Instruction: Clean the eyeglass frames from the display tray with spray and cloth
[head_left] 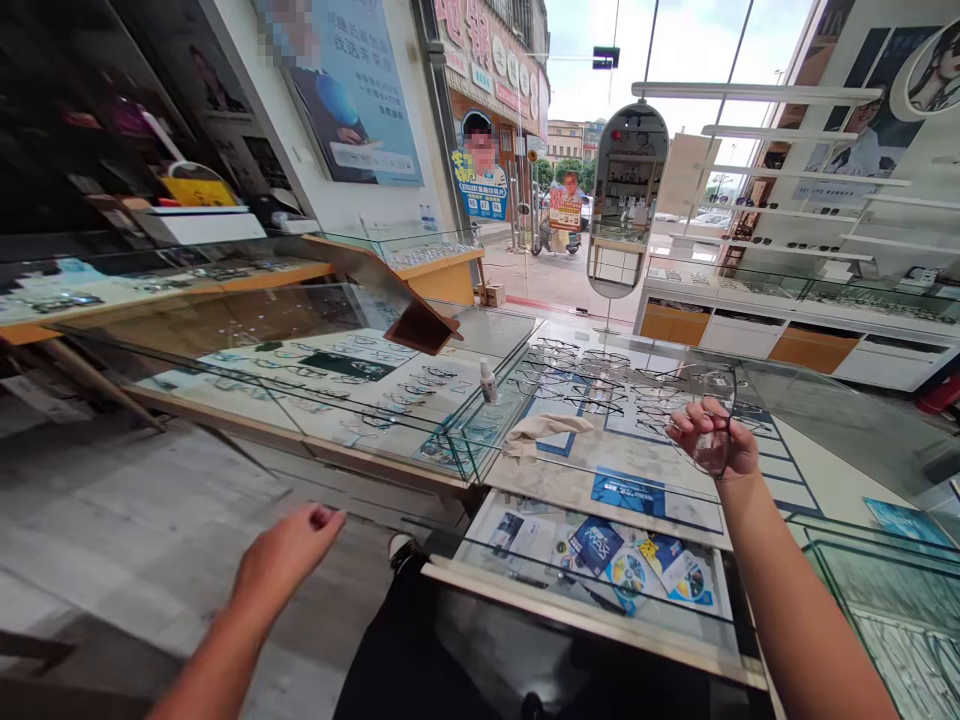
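Observation:
My right hand (721,440) is raised over the right part of the glass counter, its fingers closed on a pair of eyeglasses (729,400). The glasses are held on end, with thin dark rims and clear lenses. Below and behind it, several more eyeglasses (600,395) lie in rows on the counter top. My left hand (289,555) hangs over the floor left of the open drawer, fingers curled together, touching nothing that I can see. A beige cloth (546,428) lies crumpled on the counter, near a small white spray bottle (488,382).
A pulled-out drawer (517,590) with leaflets and discs is in front of my body. A brown tilted stand mirror or panel (416,318) is on the left showcase (300,400). An oval mirror (628,200) stands behind the counter. Glass-edged cases (885,590) stand at right.

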